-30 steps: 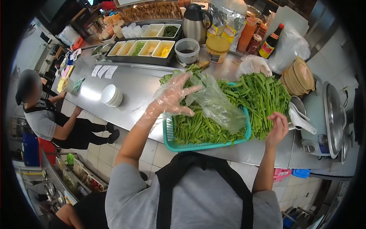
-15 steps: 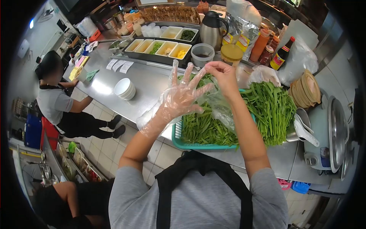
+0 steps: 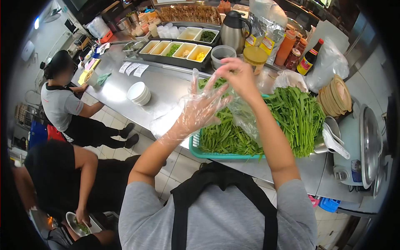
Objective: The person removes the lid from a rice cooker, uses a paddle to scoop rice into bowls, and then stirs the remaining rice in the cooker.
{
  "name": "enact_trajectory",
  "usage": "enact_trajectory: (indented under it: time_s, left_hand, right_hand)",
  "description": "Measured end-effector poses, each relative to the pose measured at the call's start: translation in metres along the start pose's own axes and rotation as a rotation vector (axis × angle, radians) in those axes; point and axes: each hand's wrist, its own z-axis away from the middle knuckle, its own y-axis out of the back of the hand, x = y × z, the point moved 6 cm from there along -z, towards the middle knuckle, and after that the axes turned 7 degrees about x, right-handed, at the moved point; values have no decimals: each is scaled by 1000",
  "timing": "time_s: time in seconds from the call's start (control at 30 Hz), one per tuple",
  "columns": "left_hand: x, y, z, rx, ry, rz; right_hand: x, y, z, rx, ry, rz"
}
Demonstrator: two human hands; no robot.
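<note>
I had the left hand (image 3: 200, 109) splayed wide inside the clear glove (image 3: 188, 116), its long axis slanting up and rightward — toward the right hand (image 3: 238, 75), whose close-set fingers met a glove fingertip, apparently pinching its film.

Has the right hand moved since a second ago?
Yes. Judged against the basket, the right hand has moved left and farther forward: then right of the rim, now close to the gloved left hand.
</note>
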Motion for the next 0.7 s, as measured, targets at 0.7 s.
enact_trajectory:
  time_s: [0.7]
  left_hand:
    - [19,3,-11,68,224,-22]
  right_hand:
    - [22,36,38,130,-185,-140]
